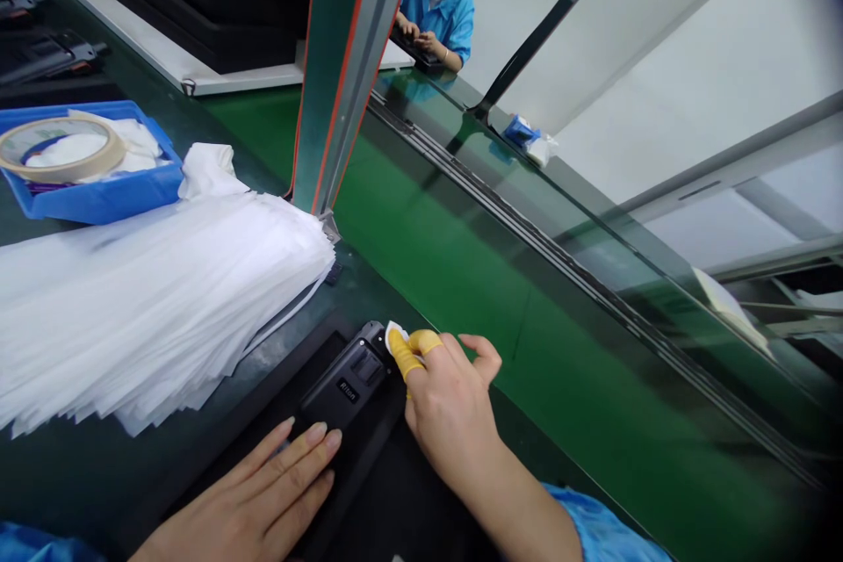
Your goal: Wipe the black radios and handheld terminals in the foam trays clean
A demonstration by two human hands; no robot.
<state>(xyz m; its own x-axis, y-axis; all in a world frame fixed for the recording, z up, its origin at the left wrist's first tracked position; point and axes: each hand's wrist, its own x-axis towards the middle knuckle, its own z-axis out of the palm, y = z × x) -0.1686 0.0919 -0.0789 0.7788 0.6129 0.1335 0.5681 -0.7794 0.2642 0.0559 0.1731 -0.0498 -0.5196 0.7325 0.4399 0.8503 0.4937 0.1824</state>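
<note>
A black handheld radio (342, 386) marked "Riton" lies in a black foam tray (217, 474) at the bench's near edge. My left hand (250, 492) is flat, its outstretched fingers resting on the lower end of the radio. At the radio's top end, my right hand (448, 386) presses a small white cloth (393, 335) against it. Yellow finger covers (408, 351) wrap two fingers of that hand. Part of the cloth is hidden under these fingers.
White plastic bags (151, 299) lie fanned out on the left. Behind them, a blue bin (98, 193) holds a tape roll (59, 149). More radios (53, 57) lie farther left. A metal post (349, 79) stands beside the green conveyor belt (474, 307). Across it sits a person (438, 13).
</note>
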